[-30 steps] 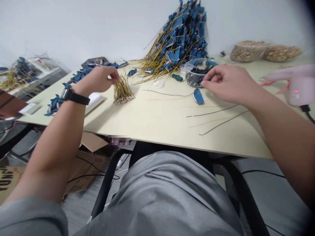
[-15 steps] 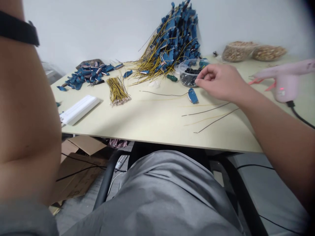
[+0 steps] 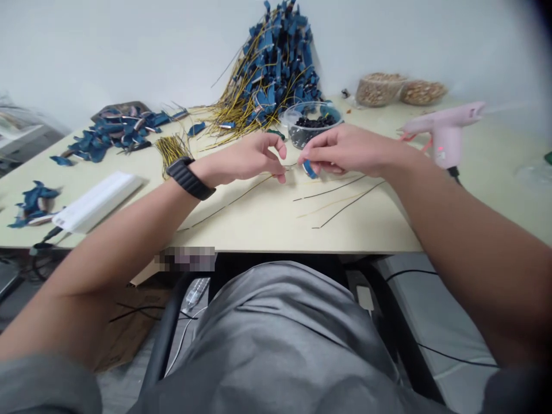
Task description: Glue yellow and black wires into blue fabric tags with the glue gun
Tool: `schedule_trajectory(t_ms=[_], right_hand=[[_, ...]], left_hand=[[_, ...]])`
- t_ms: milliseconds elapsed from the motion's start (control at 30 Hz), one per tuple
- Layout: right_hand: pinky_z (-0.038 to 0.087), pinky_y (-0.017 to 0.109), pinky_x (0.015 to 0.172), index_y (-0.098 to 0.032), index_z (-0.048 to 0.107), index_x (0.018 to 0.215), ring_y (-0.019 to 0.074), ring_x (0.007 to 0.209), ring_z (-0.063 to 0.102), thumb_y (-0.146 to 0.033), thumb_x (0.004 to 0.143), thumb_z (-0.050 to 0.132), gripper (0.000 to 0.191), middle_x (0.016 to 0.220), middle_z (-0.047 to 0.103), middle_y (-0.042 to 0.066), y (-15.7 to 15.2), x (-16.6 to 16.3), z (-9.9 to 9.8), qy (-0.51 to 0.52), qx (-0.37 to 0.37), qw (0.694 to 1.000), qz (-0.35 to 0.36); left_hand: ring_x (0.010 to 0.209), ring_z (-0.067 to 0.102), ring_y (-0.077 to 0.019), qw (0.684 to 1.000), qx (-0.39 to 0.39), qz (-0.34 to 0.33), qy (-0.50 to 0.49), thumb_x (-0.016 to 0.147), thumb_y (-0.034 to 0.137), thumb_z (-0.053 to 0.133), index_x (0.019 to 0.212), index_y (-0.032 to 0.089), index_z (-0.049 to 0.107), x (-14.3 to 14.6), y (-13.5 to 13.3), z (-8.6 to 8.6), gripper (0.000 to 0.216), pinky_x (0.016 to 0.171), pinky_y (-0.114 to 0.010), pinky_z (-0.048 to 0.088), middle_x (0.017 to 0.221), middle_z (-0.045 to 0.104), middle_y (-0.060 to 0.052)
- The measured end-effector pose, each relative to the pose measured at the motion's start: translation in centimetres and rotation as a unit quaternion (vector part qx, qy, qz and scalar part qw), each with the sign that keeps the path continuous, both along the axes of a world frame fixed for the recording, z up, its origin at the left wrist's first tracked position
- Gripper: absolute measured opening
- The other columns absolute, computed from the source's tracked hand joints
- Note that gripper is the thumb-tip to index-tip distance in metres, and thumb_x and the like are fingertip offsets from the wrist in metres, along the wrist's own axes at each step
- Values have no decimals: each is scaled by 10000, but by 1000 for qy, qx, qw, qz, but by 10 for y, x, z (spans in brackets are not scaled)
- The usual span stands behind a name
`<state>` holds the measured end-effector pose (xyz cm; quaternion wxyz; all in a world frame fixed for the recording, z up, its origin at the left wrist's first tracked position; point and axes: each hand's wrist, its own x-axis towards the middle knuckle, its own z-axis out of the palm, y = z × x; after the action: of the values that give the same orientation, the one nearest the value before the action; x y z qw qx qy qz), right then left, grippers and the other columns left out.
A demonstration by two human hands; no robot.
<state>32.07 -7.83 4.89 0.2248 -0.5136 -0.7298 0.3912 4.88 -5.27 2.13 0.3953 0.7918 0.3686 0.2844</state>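
My left hand [image 3: 248, 161] pinched the near end of a thin yellow-and-dark wire [image 3: 224, 202] between thumb and fingertips, just above the pale cream counter [image 3: 267, 230]. The wire trailed back towards me across the counter, lying slack. My right hand [image 3: 345, 150] was closed on a small blue plastic connector piece [image 3: 309, 168], of which only the lower edge showed under my fingers. The two hands sat close together, nearly touching, at the middle of the counter.

I judged the wire to be very light and limp — it would bend wherever I let it, so the place to hold it was right at the tip, close to the end that meets the connector. The blue piece looked rigid and small, easy to lose from a loose grip, best held by its flat sides.

Just behind my hands stood a clear round plastic tub of small black parts [image 3: 311, 123], and behind that a tall heap of blue connectors with yellow leads [image 3: 276, 63]. To the right a pink glue gun [image 3: 444, 129] stood on the counter with its lamp lit. Two more loose dark wires [image 3: 340, 201] lay by my right forearm — a short bundle of yellow wires [image 3: 173, 149] lay to the left, near a white rectangular strip [image 3: 97, 198].
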Motion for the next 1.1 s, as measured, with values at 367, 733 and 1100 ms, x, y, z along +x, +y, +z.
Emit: schedule_trajectory(t_ms=[367,733,1100], right_hand=[[319,331,537,-282,889,936,131,602,480,-650,914,1160,457,886,823,44,5,0,-13,-3,-18,999,36],[270,305,498,-222,881,919,94,546,427,-518,1052,1127,407,784,755,33,13,8,-14,0,-15,997,71],[287,319,500,-212,874,913,95,551,456,-428,1125,1068,359,820,776,43,7,2,-11,22,-11,996,85]], left_hand=[[1088,984,-348,997,-53,-54,-18,994,335,1069,1120,282,654,-3,10,-21,437,1065,-529,783,1012,926,-38],[1148,998,-378,996,-43,-32,-67,946,337,1165,1112,263,690,-4,6,-25,508,1022,-492,795,1011,933,-32],[1226,998,-349,995,-65,-22,-68,1009,271,1123,1127,248,688,-13,12,-22,451,1095,-454,783,1066,929,-41]])
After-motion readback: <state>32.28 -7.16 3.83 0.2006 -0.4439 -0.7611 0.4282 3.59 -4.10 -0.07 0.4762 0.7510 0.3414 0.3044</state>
